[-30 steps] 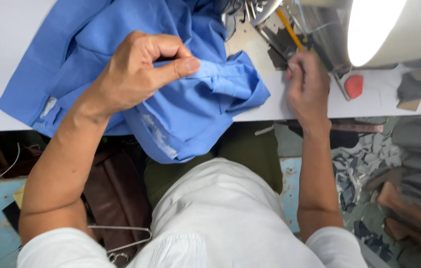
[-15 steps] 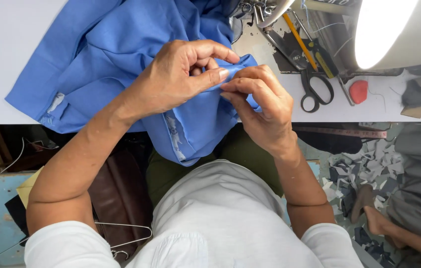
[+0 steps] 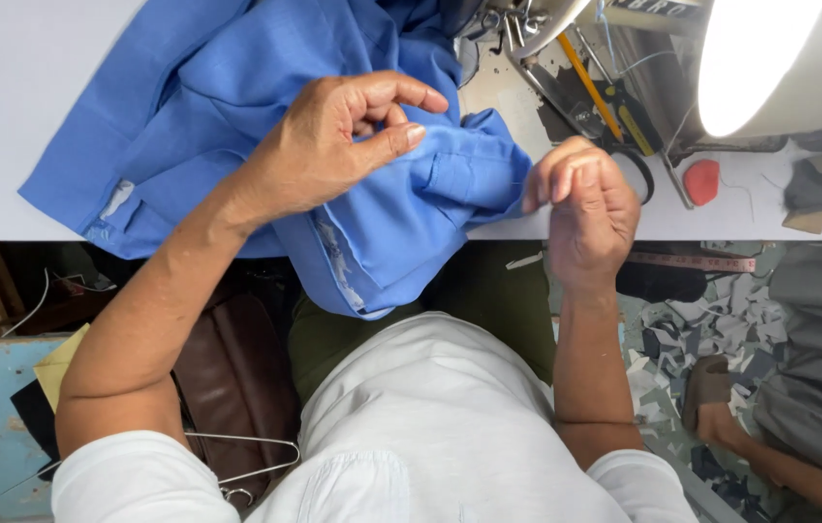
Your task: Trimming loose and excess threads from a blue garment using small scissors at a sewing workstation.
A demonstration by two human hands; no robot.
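A blue garment (image 3: 265, 116) lies spread over the white desk (image 3: 4, 107), one end spilling over the near edge toward the person's lap. The left hand (image 3: 333, 145) rests on its bunched middle, thumb and fingers (image 3: 401, 136) pinching a fold of the cloth. Just beside the garment's right corner, the right hand (image 3: 585, 208) hovers at the desk edge, its fingertips pressed together; whether a thread sits between them I cannot tell. Farther right lie black-handled scissors (image 3: 624, 155), a small red object (image 3: 701, 181) and a bright lamp (image 3: 769, 58).
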